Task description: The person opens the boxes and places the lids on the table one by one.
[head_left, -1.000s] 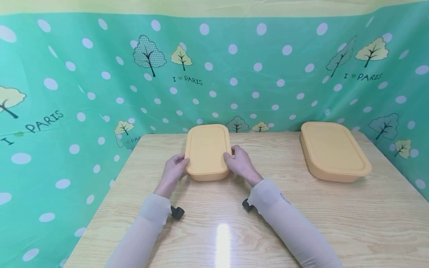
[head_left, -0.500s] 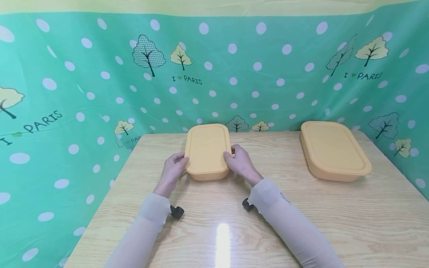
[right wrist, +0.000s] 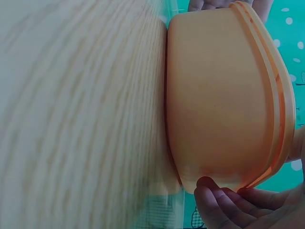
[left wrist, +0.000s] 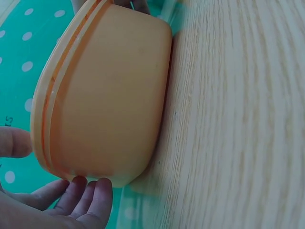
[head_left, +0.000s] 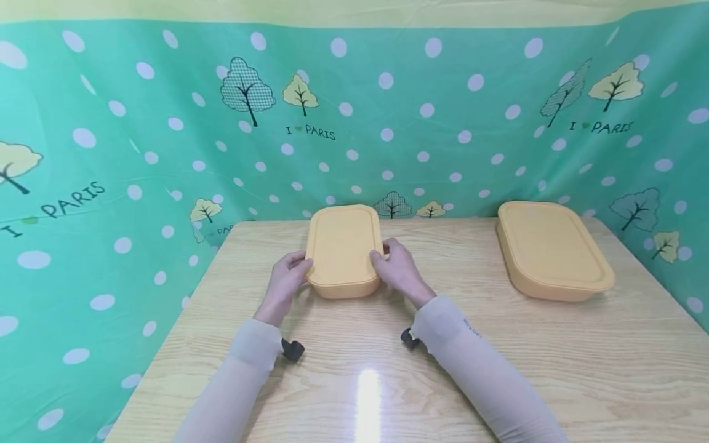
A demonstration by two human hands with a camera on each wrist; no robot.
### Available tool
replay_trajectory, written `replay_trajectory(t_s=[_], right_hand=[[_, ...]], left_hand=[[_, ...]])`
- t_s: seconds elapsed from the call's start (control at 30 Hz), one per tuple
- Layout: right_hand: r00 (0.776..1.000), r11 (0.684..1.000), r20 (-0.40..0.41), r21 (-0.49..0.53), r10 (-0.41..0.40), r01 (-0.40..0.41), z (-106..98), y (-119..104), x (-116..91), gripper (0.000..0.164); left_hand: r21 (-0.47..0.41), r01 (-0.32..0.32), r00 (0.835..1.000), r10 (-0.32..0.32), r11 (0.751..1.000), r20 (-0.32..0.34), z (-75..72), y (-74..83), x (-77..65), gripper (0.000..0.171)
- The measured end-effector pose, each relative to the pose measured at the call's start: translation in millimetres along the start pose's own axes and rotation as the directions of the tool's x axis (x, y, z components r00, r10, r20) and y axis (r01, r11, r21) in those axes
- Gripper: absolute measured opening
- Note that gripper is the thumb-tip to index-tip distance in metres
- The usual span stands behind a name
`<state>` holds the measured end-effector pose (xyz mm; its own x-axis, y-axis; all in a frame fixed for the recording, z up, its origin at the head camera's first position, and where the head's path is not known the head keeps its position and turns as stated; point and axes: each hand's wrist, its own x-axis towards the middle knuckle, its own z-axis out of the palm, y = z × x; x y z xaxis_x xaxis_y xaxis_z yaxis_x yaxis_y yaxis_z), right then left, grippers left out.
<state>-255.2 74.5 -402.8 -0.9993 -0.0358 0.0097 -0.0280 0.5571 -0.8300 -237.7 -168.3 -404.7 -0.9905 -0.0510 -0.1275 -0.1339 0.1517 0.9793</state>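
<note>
A pale orange lidded food container (head_left: 343, 246) sits near the back of the table, left of centre, with its short end towards me. My left hand (head_left: 285, 284) grips its left side, thumb at the lid's edge. On the opposite side my right hand (head_left: 400, 271) holds it the same way, with the thumb on the lid's rim. In the left wrist view, the fingers (left wrist: 97, 200) bend against the container's side wall (left wrist: 109, 95). The right wrist view has the lid (right wrist: 281, 105) seated on the rim and fingertips (right wrist: 207, 183) against the wall.
A larger lidded container (head_left: 554, 246) of the same colour stands at the back right of the wooden table (head_left: 471, 344). Behind and to the left hangs a green dotted curtain (head_left: 388, 147). Dark wrist cameras (head_left: 292, 351) stick out from the sleeves.
</note>
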Motion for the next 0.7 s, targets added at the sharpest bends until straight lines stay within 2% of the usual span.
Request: replay_trajectory(t_s=[0.3,0.7], right_hand=[[1.000,1.000,-0.001,0.001,0.007,-0.007,-0.9,0.3,0.1,0.047],[1.000,1.000,0.013,-0.014,0.025,-0.025,-1.5,0.9,-0.1,0.053]], left_hand=[[-0.021,-0.015,1.000,0.015,1.000,-0.007,-0.9,1.3,-1.1,0.048],[0.036,0.021,1.000,-0.021,0.999,-0.007,-0.8,-1.1,1.2,0.047]])
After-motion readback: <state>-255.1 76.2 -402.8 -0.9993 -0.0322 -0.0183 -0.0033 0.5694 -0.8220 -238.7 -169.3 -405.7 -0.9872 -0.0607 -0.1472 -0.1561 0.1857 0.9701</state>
